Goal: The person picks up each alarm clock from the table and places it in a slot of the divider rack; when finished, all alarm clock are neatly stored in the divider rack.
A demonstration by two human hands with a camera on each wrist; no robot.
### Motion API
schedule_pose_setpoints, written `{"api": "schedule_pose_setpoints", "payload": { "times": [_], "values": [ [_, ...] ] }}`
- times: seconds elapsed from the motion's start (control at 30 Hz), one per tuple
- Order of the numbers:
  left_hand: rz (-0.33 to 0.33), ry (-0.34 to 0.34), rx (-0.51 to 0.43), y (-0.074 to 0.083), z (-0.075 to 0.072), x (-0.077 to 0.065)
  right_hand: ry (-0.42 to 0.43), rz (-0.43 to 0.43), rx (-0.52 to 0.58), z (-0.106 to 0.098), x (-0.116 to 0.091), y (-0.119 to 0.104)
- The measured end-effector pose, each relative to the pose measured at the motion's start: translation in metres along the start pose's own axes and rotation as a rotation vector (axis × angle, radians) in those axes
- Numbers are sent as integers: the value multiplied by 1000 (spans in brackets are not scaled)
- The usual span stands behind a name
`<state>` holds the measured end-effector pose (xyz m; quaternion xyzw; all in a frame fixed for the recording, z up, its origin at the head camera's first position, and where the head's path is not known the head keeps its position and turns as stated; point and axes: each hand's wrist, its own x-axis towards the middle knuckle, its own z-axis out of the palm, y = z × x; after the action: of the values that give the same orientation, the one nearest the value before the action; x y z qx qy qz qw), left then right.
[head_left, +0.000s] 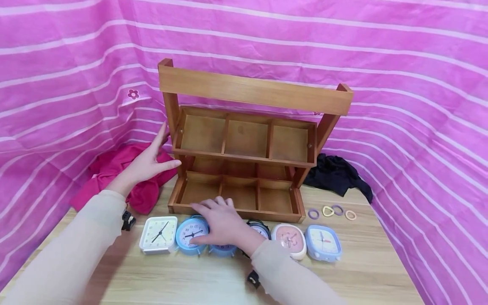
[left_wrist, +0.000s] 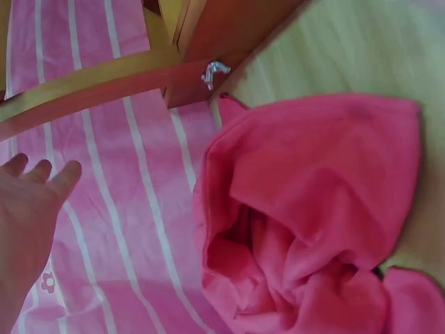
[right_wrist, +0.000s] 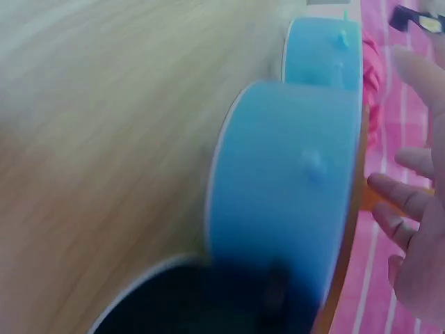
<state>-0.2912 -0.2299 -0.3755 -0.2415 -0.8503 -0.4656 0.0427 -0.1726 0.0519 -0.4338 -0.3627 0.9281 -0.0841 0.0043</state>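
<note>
A two-tier wooden rack (head_left: pixel 244 159) with three compartments per tier stands at the middle of the table. Beside its left post is my left hand (head_left: pixel 148 163), fingers spread and holding nothing; whether a fingertip touches the wood I cannot tell. My right hand (head_left: pixel 225 224) hovers over the row of clocks, fingers extended, in front of the lower tier. Below it are a blue alarm clock (head_left: pixel 192 235) and a second blue alarm clock (head_left: pixel 223 250), mostly hidden by the hand. The right wrist view shows the fingers apart from the blue clock sides (right_wrist: pixel 285 181).
A white square clock (head_left: pixel 159 234) is at the row's left end. Rightward come a black clock (head_left: pixel 260 229), a pink-faced clock (head_left: pixel 289 240) and a light-blue clock (head_left: pixel 323 242). Several small rings (head_left: pixel 328 211), red cloth (head_left: pixel 146 195) and black cloth (head_left: pixel 335 176) lie around the rack.
</note>
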Motion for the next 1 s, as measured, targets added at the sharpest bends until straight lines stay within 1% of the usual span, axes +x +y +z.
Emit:
{"api": "schedule_pose_setpoints", "payload": {
  "times": [0.07,0.17,0.27,0.33,0.4,0.5,0.63,0.83,1.0],
  "values": [
    [32,-3,-33,0,-2,4,-17,-32,-24,2,11,-8],
    [65,5,-65,-1,-5,6,-21,-83,-93,5,25,-21],
    [62,20,-79,-2,-6,6,-36,-122,-148,9,35,-36],
    [47,23,-77,-4,-5,5,-65,-127,-156,13,41,-45],
    [37,22,-64,-5,-5,6,-84,-119,-160,16,45,-53],
    [14,25,-23,-5,-4,6,-94,-85,-168,19,51,-60],
    [-17,35,14,-2,-5,7,-105,-37,-173,21,55,-64],
    [-12,29,-6,-1,-2,11,-140,5,-102,22,55,-62],
    [-22,25,-25,-2,2,13,-140,48,-30,24,55,-59]
  ]
}}
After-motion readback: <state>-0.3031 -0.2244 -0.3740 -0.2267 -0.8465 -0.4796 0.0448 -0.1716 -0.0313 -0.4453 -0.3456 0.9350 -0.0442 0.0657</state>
